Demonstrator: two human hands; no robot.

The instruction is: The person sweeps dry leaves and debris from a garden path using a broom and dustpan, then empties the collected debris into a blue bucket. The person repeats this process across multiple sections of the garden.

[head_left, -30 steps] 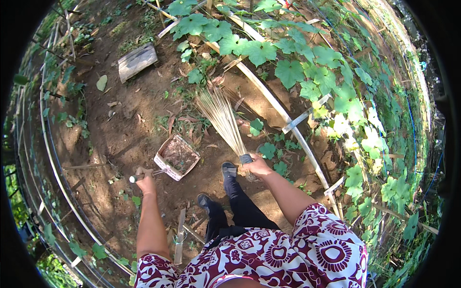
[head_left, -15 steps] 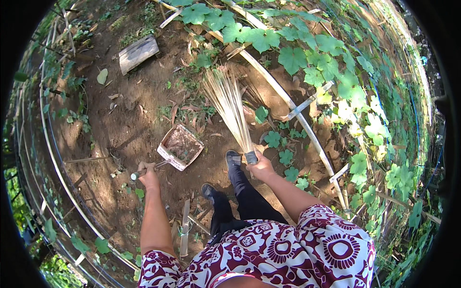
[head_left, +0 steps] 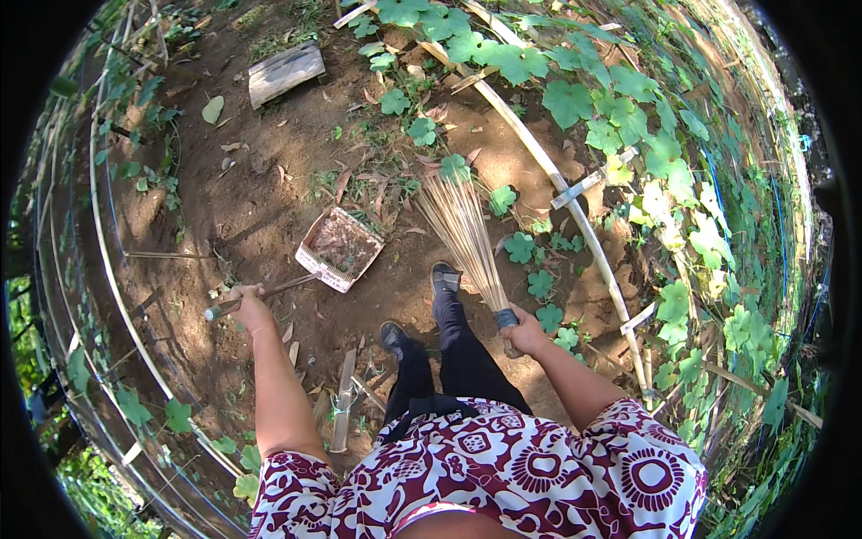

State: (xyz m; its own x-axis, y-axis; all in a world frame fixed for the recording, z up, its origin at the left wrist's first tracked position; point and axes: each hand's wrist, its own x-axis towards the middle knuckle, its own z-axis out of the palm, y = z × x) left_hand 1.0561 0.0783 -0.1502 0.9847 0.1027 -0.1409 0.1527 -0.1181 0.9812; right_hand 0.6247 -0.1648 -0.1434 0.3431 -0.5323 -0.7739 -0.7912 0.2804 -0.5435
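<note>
My left hand (head_left: 248, 305) is closed round the wooden handle of a dustpan (head_left: 308, 263). The pan is a pale, cut-open container with printed sides, and brown dirt and leaf litter (head_left: 345, 244) lie inside it. My right hand (head_left: 528, 334) grips the dark-wrapped base of a stick broom (head_left: 462, 235). Its thin tan bristles fan out over the soil, up and to the left of that hand, to the right of the pan and apart from it. A green leaf overlaps the bristle tips.
A weathered wood block (head_left: 285, 74) lies on the soil at the far left. A bamboo rail (head_left: 548, 166) with leafy vines (head_left: 575, 103) runs along the right. Another curved pole (head_left: 109, 242) borders the left. Dry leaves (head_left: 373, 189) are scattered ahead. A short plank (head_left: 344, 400) lies beside my feet.
My right hand has drawn the broom back towards me and to the right. My left hand has shifted left along with the handle's end, while the pan has stayed nearly in place.
</note>
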